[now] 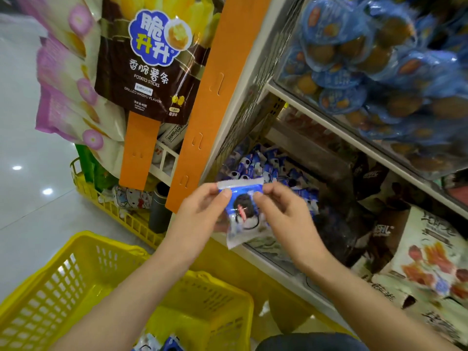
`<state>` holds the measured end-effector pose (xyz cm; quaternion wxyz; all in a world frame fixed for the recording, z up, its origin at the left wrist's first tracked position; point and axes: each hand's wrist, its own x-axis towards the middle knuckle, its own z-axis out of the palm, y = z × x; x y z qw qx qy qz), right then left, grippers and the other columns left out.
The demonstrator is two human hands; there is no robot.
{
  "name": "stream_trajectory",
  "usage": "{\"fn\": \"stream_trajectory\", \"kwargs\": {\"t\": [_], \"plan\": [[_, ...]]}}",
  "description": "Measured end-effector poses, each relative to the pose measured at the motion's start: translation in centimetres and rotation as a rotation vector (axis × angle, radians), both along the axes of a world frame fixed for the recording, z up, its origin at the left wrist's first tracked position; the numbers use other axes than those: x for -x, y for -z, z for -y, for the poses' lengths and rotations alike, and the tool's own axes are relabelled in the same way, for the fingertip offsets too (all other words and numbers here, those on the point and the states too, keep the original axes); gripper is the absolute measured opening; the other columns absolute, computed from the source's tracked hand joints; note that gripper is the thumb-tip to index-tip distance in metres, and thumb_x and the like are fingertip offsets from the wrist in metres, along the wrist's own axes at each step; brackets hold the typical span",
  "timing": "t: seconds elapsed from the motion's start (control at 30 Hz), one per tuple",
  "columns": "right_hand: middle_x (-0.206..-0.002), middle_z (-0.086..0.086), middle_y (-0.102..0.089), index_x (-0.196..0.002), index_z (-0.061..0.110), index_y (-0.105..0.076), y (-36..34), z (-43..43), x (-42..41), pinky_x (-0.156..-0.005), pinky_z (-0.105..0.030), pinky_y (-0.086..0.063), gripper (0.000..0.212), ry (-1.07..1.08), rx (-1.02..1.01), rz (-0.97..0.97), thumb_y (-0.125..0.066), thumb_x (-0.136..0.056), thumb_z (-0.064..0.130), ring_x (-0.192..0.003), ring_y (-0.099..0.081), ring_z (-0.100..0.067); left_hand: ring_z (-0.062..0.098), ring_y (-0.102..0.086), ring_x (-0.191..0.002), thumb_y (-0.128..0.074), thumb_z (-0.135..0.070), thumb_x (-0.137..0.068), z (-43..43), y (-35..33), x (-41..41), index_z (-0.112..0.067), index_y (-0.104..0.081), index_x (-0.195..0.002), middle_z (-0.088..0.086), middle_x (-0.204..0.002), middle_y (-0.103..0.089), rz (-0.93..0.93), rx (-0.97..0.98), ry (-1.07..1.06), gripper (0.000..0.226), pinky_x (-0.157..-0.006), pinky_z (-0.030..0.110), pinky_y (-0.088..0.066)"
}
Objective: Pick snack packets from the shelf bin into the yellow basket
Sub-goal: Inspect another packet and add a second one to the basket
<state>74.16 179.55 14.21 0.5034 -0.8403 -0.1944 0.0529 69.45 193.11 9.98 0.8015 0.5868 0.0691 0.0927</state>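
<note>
Blue-white snack packet (243, 214) is being pinched at top corners by fingers (224, 195) of left hand (200, 214) and right hand (281, 211), hanging before shelf bin (266, 163); yellow basket (101, 239) sitting lower left. Probably best swinging over, releasing low inside.

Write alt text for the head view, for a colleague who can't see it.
A left hand and a right hand pinch the top corners of a blue-and-white snack packet in front of the shelf bin of similar packets. The yellow basket stands below to the left, with blue packets visible inside.
</note>
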Motion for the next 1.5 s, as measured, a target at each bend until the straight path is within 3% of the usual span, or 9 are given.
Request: {"fn": "stream_trajectory", "kwargs": {"t": [0.1, 0.2, 0.3, 0.53, 0.7, 0.87, 1.07, 1.23, 1.5], "plan": [[-0.07, 0.002, -0.058, -0.08, 0.018, -0.055, 0.6, -0.3, 1.3, -0.056, -0.018, -0.048, 0.012, -0.061, -0.003, -0.124, -0.055, -0.091, 0.013, -0.06, -0.056, -0.003, 0.002, -0.06, -0.055, -0.046, -0.017, -0.095, 0.0, 0.6, 0.9, -0.013, -0.058, -0.083, -0.009, -0.059, -0.064, -0.017, -0.039, -0.053, 0.017, -0.046, 0.015, -0.046], [-0.08, -0.024, -0.058, -0.085, 0.002, -0.056, 1.2, -0.5, 2.1, -0.071, -0.044, -0.051, 0.022, -0.104, 0.042, -0.14, -0.056, -0.091, 0.024, -0.075, -0.058, -0.036, 0.003, -0.057, -0.051, -0.046, -0.016, -0.096, -0.3, 0.9, 1.6, -0.011, -0.055, -0.075, -0.009, -0.053, -0.059, -0.046, -0.034, -0.07, 0.023, -0.043, 0.013, -0.042], [-0.087, -0.03, -0.057, -0.092, -0.001, -0.06, 1.6, -0.8, 2.6, -0.073, -0.059, -0.045, 0.029, -0.109, 0.046, -0.074, -0.056, -0.09, 0.028, -0.081, -0.057, -0.043, -0.002, -0.057, -0.052, -0.046, -0.017, -0.095, -0.3, 0.8, 1.7, -0.011, -0.054, -0.073, -0.011, -0.053, -0.059, -0.03, -0.035, -0.063, 0.024, -0.044, 0.011, -0.043], [-0.084, 0.005, -0.059, -0.093, 0.012, -0.066, 1.7, -0.6, 2.6, -0.061, -0.028, -0.052, 0.019, -0.209, 0.406, 0.525, -0.055, -0.091, 0.028, -0.072, -0.057, -0.008, 0.01, -0.057, -0.065, -0.048, -0.027, -0.094, -0.7, 1.5, 1.9, -0.015, -0.055, -0.067, -0.001, -0.064, -0.056, -0.116, 0.025, -0.02, 0.03, -0.049, 0.015, -0.045], [-0.08, -0.002, -0.066, -0.089, 0.015, -0.062, 1.5, -0.4, 2.2, -0.057, -0.031, -0.056, 0.007, 0.009, 0.039, 0.116, -0.056, -0.091, 0.019, -0.07, -0.066, -0.016, 0.012, -0.068, -0.084, -0.062, -0.048, -0.071, -1.0, 1.9, 1.7, -0.017, -0.062, -0.103, 0.002, -0.095, -0.07, -0.186, 0.058, 0.143, 0.044, -0.065, 0.026, -0.054], [-0.084, -0.004, -0.07, -0.094, 0.007, -0.057, 1.0, 0.6, 1.7, -0.057, -0.022, -0.056, 0.005, 0.06, -0.281, -0.223, -0.055, -0.09, 0.01, -0.07, -0.07, -0.014, 0.011, -0.069, -0.074, -0.068, -0.019, -0.08, -1.1, 2.1, 1.6, -0.014, -0.066, -0.095, 0.006, -0.09, -0.073, -0.155, 0.041, -0.042, 0.016, -0.058, 0.019, -0.054], [-0.089, -0.002, -0.071, -0.081, 0.013, -0.065, 1.2, 2.0, 2.5, -0.074, -0.021, -0.055, 0.02, -0.147, -0.152, 0.032, -0.058, -0.083, -0.006, -0.086, -0.068, -0.012, 0.019, -0.067, -0.08, -0.055, -0.032, -0.09, -1.9, 2.4, 1.8, -0.014, -0.059, -0.101, 0.008, -0.098, -0.063, -0.308, -0.159, -0.058, 0.021, -0.067, 0.024, -0.056], [-0.101, 0.008, -0.063, -0.085, 0.011, -0.067, 1.6, 2.0, 2.9, -0.08, -0.014, -0.05, 0.02, -0.289, 0.029, 0.375, -0.062, -0.079, -0.007, -0.097, -0.061, -0.001, 0.029, -0.071, -0.079, -0.047, -0.039, -0.091, -1.4, 1.6, 2.0, -0.003, -0.06, -0.109, 0.019, -0.106, -0.065, -0.499, 0.275, 0.328, 0.042, -0.067, 0.033, -0.059], [-0.133, 0.015, -0.047, -0.134, 0.037, -0.025, 1.7, 1.2, 3.4, -0.096, -0.017, -0.045, 0.081, -0.299, 0.0, -0.011, -0.072, -0.072, 0.017, -0.118, -0.052, 0.001, 0.018, -0.07, -0.09, -0.066, -0.014, -0.068, -2.0, 1.8, 1.8, -0.013, -0.053, -0.113, 0.007, -0.097, -0.073, -0.082, 0.455, -0.054, 0.047, -0.066, 0.022, -0.056]]}}
